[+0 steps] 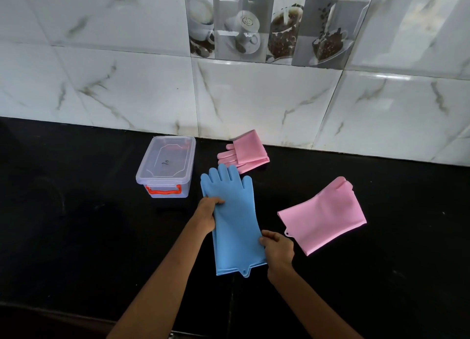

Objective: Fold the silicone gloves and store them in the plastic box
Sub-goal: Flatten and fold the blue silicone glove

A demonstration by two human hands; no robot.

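A blue silicone glove [235,219] lies flat on the black counter, fingers pointing to the wall; a second blue layer shows at its cuff edge. My left hand [208,213] grips its left edge near the palm. My right hand [277,249] pinches its right edge near the cuff. A folded pink glove [245,152] rests by the wall behind it. Another pink glove [324,216] lies folded over to the right. The clear plastic box [166,164] with a lid on and an orange latch stands to the left.
The black counter [76,224] runs to a marble-tiled wall [254,102] at the back. Its front edge [76,315] is close below my arms.
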